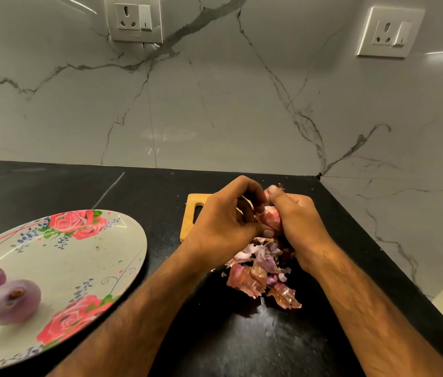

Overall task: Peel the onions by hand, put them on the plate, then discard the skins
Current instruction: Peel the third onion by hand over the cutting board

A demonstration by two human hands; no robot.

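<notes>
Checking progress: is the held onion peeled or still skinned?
Still partly skinned: reddish papery skin covers the small red onion gripped by the right hand; left hand pinches it.

One head-worn wide-angle view looks down, close over the counter [51, 186], facing the marble wall [214, 104].

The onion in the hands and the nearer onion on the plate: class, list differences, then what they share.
The onion in the hands wears pinkish papery skin; the onion on the plate is peeled, pale purple. The onion in the hands is gripped by left hand and right hand; the onion on the plate lies unheld. Both are red onions.
</notes>
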